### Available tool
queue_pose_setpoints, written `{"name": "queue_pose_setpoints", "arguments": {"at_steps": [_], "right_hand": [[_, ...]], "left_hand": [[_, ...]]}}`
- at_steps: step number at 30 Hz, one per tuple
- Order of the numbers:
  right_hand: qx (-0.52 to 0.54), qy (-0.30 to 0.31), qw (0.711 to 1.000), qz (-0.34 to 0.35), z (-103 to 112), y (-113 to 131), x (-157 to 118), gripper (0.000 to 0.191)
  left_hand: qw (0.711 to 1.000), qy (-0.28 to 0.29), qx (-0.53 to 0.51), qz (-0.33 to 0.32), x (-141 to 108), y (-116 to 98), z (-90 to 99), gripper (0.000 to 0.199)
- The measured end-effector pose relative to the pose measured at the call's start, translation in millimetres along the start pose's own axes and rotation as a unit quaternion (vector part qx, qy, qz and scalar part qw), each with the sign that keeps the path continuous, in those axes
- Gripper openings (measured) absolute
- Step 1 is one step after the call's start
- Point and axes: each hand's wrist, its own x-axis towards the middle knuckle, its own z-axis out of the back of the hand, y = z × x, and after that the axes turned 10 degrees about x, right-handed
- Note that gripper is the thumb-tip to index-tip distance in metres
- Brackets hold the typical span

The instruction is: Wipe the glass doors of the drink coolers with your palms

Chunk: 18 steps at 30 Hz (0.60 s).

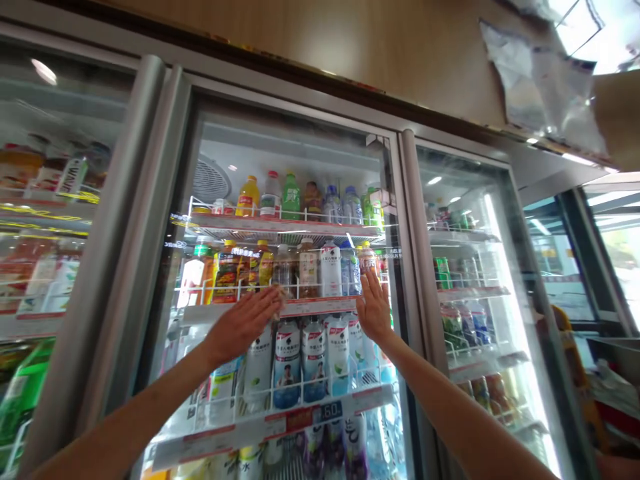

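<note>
Both my arms reach up toward the closed glass door of a drinks fridge. My left hand is stretched out with its fingers straight and close together, in front of the middle shelf. A small pale blur shows at its fingertips; I cannot tell whether it is a reflection or a thing. My right hand is raised flat, fingers up, at or just before the glass on the right. Between the hands, behind the glass, are a white bottle and a brownish bottle. Whether either palm touches the glass is unclear.
Metal door frames with vertical handles flank the middle door. More bottles stand behind the left door and the right door. Above runs a wooden panel, with a clear plastic sheet hanging at its right.
</note>
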Motion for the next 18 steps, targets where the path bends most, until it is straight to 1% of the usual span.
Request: {"name": "queue_pose_setpoints", "arguments": {"at_steps": [1, 2, 3, 4, 5, 6, 7, 8, 9, 10, 11, 13, 14, 15, 16, 17, 18], "right_hand": [[0.002, 0.003, 1.0, 0.002, -0.5, -0.3, 1.0, 0.052], [0.004, 0.007, 1.0, 0.008, -0.1, -1.1, 1.6, 0.051], [0.005, 0.012, 1.0, 0.015, 1.2, -2.3, 2.0, 0.051], [0.005, 0.015, 1.0, 0.019, 3.5, -4.0, 2.2, 0.052], [0.004, 0.014, 1.0, 0.021, 6.5, -5.9, 2.1, 0.053], [0.001, 0.01, 1.0, 0.019, 9.8, -7.9, 1.7, 0.053], [-0.003, 0.006, 1.0, 0.014, 13.1, -10.0, 1.0, 0.054], [-0.006, 0.004, 1.0, 0.008, 15.8, -11.9, -0.2, 0.055], [-0.008, 0.003, 1.0, 0.003, 17.8, -13.5, -1.9, 0.056], [-0.009, 0.005, 1.0, 0.0, 18.8, -15.0, -4.0, 0.056], [-0.009, 0.009, 1.0, -0.001, 19.0, -16.1, -6.4, 0.057], [-0.01, 0.012, 1.0, 0.0, 17.7, -17.7, -11.1, 0.057], [-0.011, 0.012, 1.0, 0.001, 17.1, -18.3, -12.7, 0.057], [-0.013, 0.013, 1.0, 0.003, 17.0, -18.8, -13.3, 0.056], [-0.014, 0.015, 1.0, 0.004, 17.7, -19.4, -12.6, 0.056], [-0.015, 0.018, 1.0, 0.005, 19.3, -20.1, -10.7, 0.056], [-0.015, 0.018, 1.0, 0.004, 21.6, -20.9, -7.7, 0.055]], "left_hand": [[0.999, 0.0, 0.001, 0.037, -1.9, 13.1, 4.7, 0.042], [0.996, -0.008, 0.006, 0.093, 0.4, 32.4, 10.4, 0.04], [0.983, -0.032, 0.023, 0.178, 7.0, 54.8, 16.3, 0.04], [0.973, -0.05, 0.035, 0.224, 17.3, 76.7, 21.4, 0.043], [0.963, -0.062, 0.041, 0.257, 30.4, 94.9, 24.8, 0.044], [0.955, -0.07, 0.042, 0.285, 45.1, 106.7, 25.7, 0.044], [0.953, -0.07, 0.038, 0.294, 60.0, 110.3, 23.7, 0.044], [0.952, -0.066, 0.031, 0.296, 73.6, 104.8, 18.9, 0.044], [0.956, -0.058, 0.021, 0.288, 84.3, 90.4, 11.9, 0.043], [0.963, -0.047, 0.009, 0.265, 90.9, 68.3, 3.5, 0.043], [0.971, -0.036, -0.001, 0.235, 92.7, 40.5, -5.1, 0.042], [0.992, -0.018, -0.024, 0.127, 81.6, -20.6, -19.2, 0.043], [0.998, -0.018, -0.031, 0.058, 70.5, -46.9, -23.3, 0.044], [0.999, -0.019, -0.04, -0.016, 58.1, -65.9, -25.0, 0.047], [0.995, -0.011, -0.046, -0.089, 46.7, -75.1, -24.4, 0.049], [0.989, -0.004, -0.046, -0.142, 38.3, -72.9, -22.0, 0.05], [0.986, 0.001, -0.038, -0.163, 34.8, -59.5, -18.1, 0.049]]}}
